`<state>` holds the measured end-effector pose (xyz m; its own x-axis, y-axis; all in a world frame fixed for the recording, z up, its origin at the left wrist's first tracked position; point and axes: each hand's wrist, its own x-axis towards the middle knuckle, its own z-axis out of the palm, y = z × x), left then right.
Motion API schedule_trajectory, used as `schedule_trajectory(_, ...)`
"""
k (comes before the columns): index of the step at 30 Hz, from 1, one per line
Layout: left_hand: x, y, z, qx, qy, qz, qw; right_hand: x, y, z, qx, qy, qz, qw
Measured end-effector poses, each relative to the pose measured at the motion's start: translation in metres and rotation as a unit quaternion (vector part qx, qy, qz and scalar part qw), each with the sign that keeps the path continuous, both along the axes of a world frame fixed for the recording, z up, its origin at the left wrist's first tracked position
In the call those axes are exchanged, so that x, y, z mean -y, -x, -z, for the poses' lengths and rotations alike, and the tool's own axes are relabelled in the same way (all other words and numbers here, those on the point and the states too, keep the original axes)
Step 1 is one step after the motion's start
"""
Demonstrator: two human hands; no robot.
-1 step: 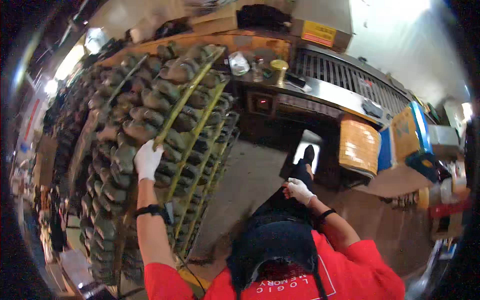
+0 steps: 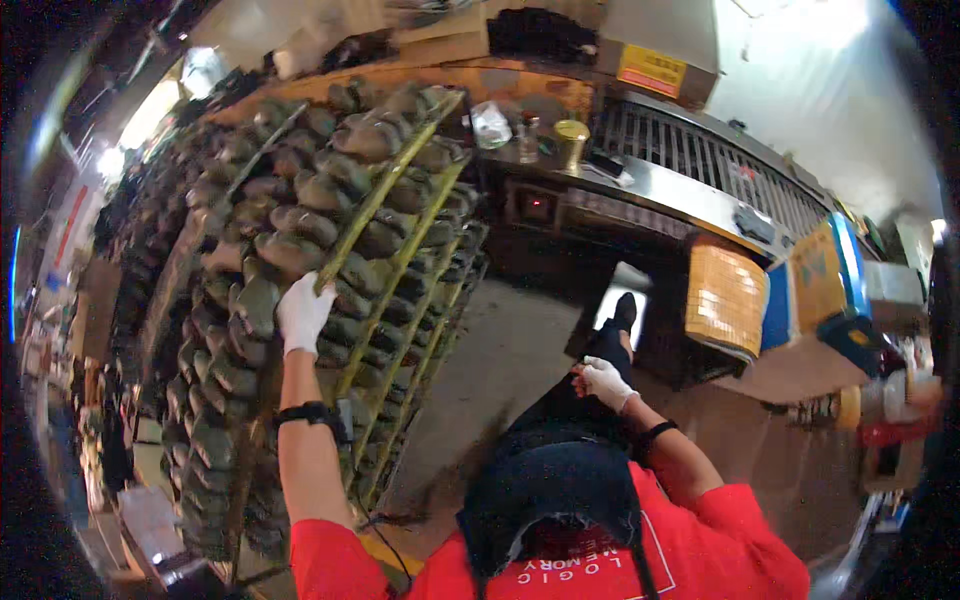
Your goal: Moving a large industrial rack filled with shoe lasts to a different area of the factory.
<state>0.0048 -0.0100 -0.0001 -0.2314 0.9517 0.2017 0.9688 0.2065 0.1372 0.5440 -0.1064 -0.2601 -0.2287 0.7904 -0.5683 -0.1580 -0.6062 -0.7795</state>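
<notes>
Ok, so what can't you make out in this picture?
All in the head view:
Left hand: fingertips at the yellow rail, too blurred.
Right hand: whether it holds anything; curled fingers hide the palm.
Stacked dark pieces: exact kind, blurred and overlapping.
Grey thing on the metal bench: too small.

At the top of the frame, right of centre, I see a yellow sign above a slatted metal unit. Left of that unit I can make out a clear plastic bag, a small bottle and a gold-coloured container, with a red light glowing below them. Right of centre I have a chair covered in a woven tan mat, with a tan-and-blue box just beyond it, farther right
</notes>
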Motion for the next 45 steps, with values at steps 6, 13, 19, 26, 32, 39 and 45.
schedule_trajectory(6,0.003,-0.007,-0.005,-0.005,0.005,-0.021,1.0,-0.013,-0.011,0.017,-0.039,-0.012,-0.027,0.999)
schedule_trajectory(13,-0.001,-0.014,-0.008,-0.016,0.026,-0.042,0.999,-0.022,-0.01,0.015,-0.041,-0.031,-0.022,0.998)
schedule_trajectory(19,-0.001,-0.017,-0.009,-0.017,0.022,-0.056,0.998,-0.027,-0.009,0.005,-0.046,-0.036,-0.034,0.998)
schedule_trajectory(26,0.002,-0.015,-0.007,-0.028,0.016,-0.056,0.998,-0.026,0.0,-0.011,-0.018,-0.023,-0.041,0.999)
schedule_trajectory(32,0.0,-0.015,-0.007,-0.02,0.004,-0.049,0.999,-0.028,-0.009,0.01,-0.012,-0.027,-0.056,0.998)
schedule_trajectory(39,-0.002,-0.011,-0.003,-0.009,0.012,-0.053,0.998,-0.023,-0.012,0.032,0.004,-0.036,-0.045,0.998)
schedule_trajectory(45,0.001,-0.004,0.0,0.015,0.022,-0.04,0.999,-0.012,-0.014,0.043,0.012,-0.018,-0.03,0.999)
